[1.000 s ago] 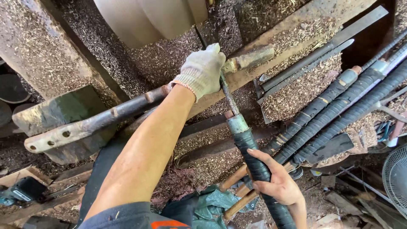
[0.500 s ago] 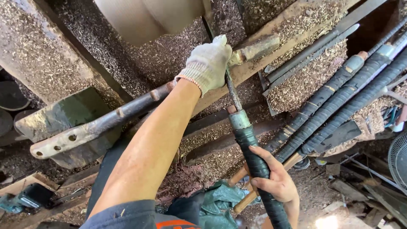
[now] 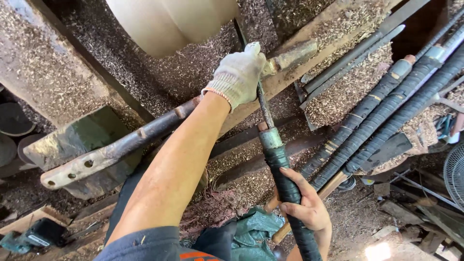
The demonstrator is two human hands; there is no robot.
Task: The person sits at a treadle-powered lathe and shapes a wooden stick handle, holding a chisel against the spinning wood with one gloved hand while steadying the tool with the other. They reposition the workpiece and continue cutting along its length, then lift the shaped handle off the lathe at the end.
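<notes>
My left hand (image 3: pixel 239 75), in a white knit glove, grips the thin metal shaft (image 3: pixel 265 108) of a long turning tool where it crosses a rusty metal bar (image 3: pixel 145 135). Bare, my right hand (image 3: pixel 304 208) closes around the tool's black-taped handle (image 3: pixel 278 164) lower down, near my body. The tool points up toward a pale round wooden piece (image 3: pixel 169 21) at the top of the view; its tip is hidden behind the glove.
Wood shavings (image 3: pixel 338 96) cover the beams and floor. Several more long tools with black-taped handles (image 3: pixel 382 116) lean at the right. A fan grille (image 3: pixel 454 174) shows at the right edge, and a teal cloth (image 3: pixel 256 232) lies near my lap.
Both hands keep their grip on the tool. The gloved hand and tool have shifted slightly up and right in the view.
</notes>
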